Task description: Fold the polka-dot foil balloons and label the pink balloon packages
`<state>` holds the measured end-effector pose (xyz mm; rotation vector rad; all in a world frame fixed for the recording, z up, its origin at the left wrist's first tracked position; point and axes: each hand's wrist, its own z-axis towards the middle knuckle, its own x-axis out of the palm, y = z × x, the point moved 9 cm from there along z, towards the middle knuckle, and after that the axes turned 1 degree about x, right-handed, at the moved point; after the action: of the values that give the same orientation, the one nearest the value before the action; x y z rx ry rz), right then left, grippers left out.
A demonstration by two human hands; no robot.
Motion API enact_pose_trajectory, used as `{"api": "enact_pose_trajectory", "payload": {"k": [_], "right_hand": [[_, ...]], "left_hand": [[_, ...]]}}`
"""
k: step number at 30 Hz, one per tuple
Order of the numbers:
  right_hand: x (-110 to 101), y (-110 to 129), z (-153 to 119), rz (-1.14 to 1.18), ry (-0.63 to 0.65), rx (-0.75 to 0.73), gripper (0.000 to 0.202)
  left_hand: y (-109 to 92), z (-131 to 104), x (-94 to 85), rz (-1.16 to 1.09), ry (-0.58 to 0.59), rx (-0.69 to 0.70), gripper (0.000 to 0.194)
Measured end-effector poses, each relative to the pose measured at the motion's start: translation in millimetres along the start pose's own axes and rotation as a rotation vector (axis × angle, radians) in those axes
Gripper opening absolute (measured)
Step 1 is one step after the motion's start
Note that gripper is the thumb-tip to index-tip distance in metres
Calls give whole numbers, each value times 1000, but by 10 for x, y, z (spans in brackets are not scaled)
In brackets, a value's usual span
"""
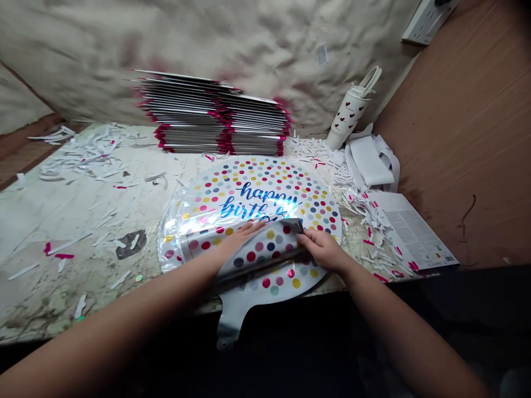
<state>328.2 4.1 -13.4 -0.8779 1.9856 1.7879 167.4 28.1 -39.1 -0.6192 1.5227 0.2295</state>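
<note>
Flat, round foil balloons [274, 179] lie on the table in what looks like a layered pile, white with multicoloured dots and blue "happy birthday" lettering. The near part of the top balloon is folded over into a flap [261, 249]. My left hand [237, 240] lies flat with fingers stretched out on the foil, partly hidden by this flap. At the flap's right end, my right hand [321, 247] pinches its edge between thumb and fingers. A grey-white tail [229, 320] of a balloon hangs over the table's front edge.
Behind the balloons stand stacked flat packs [219, 119] with pink edges. A white tumbler with hearts [348, 113] leans at the back right, near a white strap-like bundle [370, 160]. A printed card [418, 229] lies right. Paper scraps [99, 157] litter the table [33, 215].
</note>
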Motion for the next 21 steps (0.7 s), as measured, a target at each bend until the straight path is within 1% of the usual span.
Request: {"api": "enact_pose_trajectory", "payload": {"k": [1,3,4,5,6,7,8,9,10,11,12,13,14,15,16,17,18,19,20,21], "right_hand": [[1,-37,71,4,-5,79,33],[28,-89,205,-2,3,193,33],[45,-103,268,-12,11,228,33],[60,-114,327,-25,19,253,32],[72,-128,375,-41,29,281,31],[78,-140,412,-61,38,306,30],[75,-144,436,-84,44,327,28],[64,-137,447,-112,47,341,28],[47,-120,443,-145,43,349,26],[27,-90,424,-181,32,353,24],[6,-54,390,-218,6,359,21],[-20,5,349,-265,-45,347,19],[-40,101,307,-324,-116,300,23],[-29,236,269,-393,-186,205,31],[34,396,234,-465,-232,69,40],[148,546,201,-528,-240,-82,47],[295,645,175,-576,-205,-211,51],[434,667,168,-604,-141,-279,56],[528,611,183,-612,-74,-271,61],[557,504,208,-613,-31,-206,67]], "left_hand": [[137,-184,-50,7,-11,-16,59],[439,-574,-203,49,-44,-131,52],[574,-755,-314,80,-85,-234,49],[667,-916,-440,108,-148,-355,47],[679,-1042,-573,133,-240,-458,46],[610,-1132,-695,152,-356,-537,45],[442,-1156,-771,174,-460,-547,46],[152,-1067,-755,174,-495,-412,47],[-143,-943,-649,157,-455,-267,48],[-376,-836,-506,166,-394,-190,52],[-557,-759,-384,187,-369,-143,55],[-681,-701,-258,203,-338,-114,57],[-748,-668,-152,221,-317,-105,60],[-773,-657,-76,233,-308,-102,62],[-769,-662,-24,240,-303,-101,63],[-750,-677,1,243,-306,-98,64],[-727,-696,6,242,-310,-94,65],[-707,-712,-2,238,-314,-88,66],[-692,-723,-13,232,-313,-84,66],[-681,-727,-22,224,-305,-83,66]]}}
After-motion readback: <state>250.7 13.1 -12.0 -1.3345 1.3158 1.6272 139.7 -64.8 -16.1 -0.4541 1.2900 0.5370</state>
